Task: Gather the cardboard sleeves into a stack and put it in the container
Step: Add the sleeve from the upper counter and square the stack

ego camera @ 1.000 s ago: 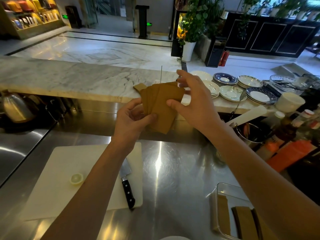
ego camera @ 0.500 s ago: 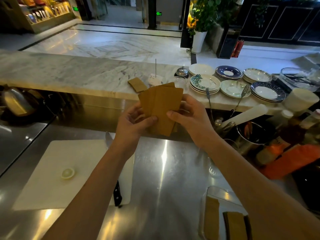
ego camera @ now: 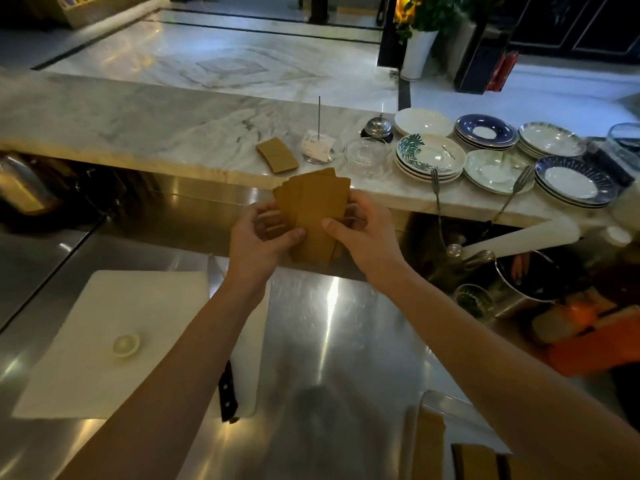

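Note:
Several brown cardboard sleeves (ego camera: 313, 209) are fanned out upright above the steel counter, held between both hands. My left hand (ego camera: 258, 242) pinches their lower left edge with the thumb in front. My right hand (ego camera: 363, 233) grips the right edge, thumb on the front sleeve. One more cardboard sleeve (ego camera: 277, 154) lies flat on the marble bar top beyond them. A clear plastic container (ego camera: 424, 441) sits at the bottom right on the counter, with a few sleeves standing inside; my right forearm hides part of it.
A white cutting board (ego camera: 104, 341) with a lemon end (ego camera: 126, 344) and a black-handled knife (ego camera: 227, 389) lies at the left. Stacked plates (ego camera: 429, 157), a receipt spike (ego camera: 318, 147) and a bell (ego camera: 378, 128) line the marble bar. A metal pot (ego camera: 533, 282) and bottles crowd the right.
The right hand came down from the top of the fan to its right edge. Both hands lowered the sleeves and pushed them closer together. The view tilted downward.

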